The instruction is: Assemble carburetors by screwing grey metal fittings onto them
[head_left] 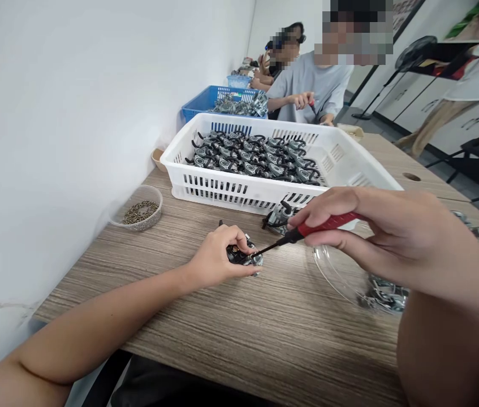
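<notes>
Brown wood-grain table (pixel 222 322): along the white wall (pixel 61 113), which stands left
White rectangular slotted plastic basket (pixel 267 189): on the table, beyond both hands; silver-and-black metal assemblies (pixel 247 154) inside, in rows
Blue plastic crate (pixel 192 110): behind the basket
Clear round plastic tub (pixel 131 198): left before the basket; small brass-coloured screws (pixel 141 213) inside
Black-and-silver metal assembly (pixel 236 255): in the left hand (pixel 211 257), before the basket
Red-and-black screwdriver (pixel 328 224): in the right hand (pixel 392 232), right of that assembly
Clear round plastic dish (pixel 341 268): right, silver metal pieces (pixel 387 294) inside

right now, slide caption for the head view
Left hand grips a small metal part; right hand holds a red screwdriver to it.
</notes>
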The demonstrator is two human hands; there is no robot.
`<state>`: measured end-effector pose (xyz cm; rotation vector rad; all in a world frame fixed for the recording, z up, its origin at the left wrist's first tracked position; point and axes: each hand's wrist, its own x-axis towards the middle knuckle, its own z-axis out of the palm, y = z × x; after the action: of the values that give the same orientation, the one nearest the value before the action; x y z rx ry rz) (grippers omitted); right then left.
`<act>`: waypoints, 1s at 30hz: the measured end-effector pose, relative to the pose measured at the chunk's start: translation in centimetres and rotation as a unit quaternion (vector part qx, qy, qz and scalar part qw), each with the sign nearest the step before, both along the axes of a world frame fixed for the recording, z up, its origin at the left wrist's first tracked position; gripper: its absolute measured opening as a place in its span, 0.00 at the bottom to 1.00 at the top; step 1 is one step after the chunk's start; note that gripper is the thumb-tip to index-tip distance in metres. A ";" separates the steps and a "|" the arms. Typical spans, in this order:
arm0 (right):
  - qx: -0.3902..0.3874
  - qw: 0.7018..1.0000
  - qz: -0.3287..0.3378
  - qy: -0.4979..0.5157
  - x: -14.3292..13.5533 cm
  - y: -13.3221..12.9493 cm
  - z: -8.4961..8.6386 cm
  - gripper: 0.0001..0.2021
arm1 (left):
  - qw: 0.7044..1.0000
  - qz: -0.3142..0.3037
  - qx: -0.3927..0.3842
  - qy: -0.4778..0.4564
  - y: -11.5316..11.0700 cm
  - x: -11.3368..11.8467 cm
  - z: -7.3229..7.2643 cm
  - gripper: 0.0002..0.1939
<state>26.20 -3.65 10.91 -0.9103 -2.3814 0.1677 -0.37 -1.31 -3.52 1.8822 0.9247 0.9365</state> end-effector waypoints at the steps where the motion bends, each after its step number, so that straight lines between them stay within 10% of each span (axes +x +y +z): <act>1: 0.034 0.999 -0.021 -0.005 -0.3 -0.1 -0.1 0.07 | 1.000 0.000 -0.011 -0.006 -0.1 0.0 0.1 0.23; 8: 0.137 0.987 -0.089 -0.014 -1.7 -0.5 -0.8 0.13 | 0.999 -0.007 -0.026 -0.019 -0.1 0.1 0.0 0.24; 18: -0.130 0.989 0.061 0.025 0.7 0.7 0.1 0.07 | 1.000 0.004 0.019 0.003 -0.1 0.1 0.1 0.19; 30: -0.014 1.000 -0.021 -0.010 -0.4 -0.6 0.1 0.06 | 0.997 -0.017 0.039 -0.068 0.1 0.5 -0.8 0.12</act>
<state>25.77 -4.22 10.96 -0.9780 -2.3824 0.1760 0.14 -1.21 -4.35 1.8667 0.7820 1.0797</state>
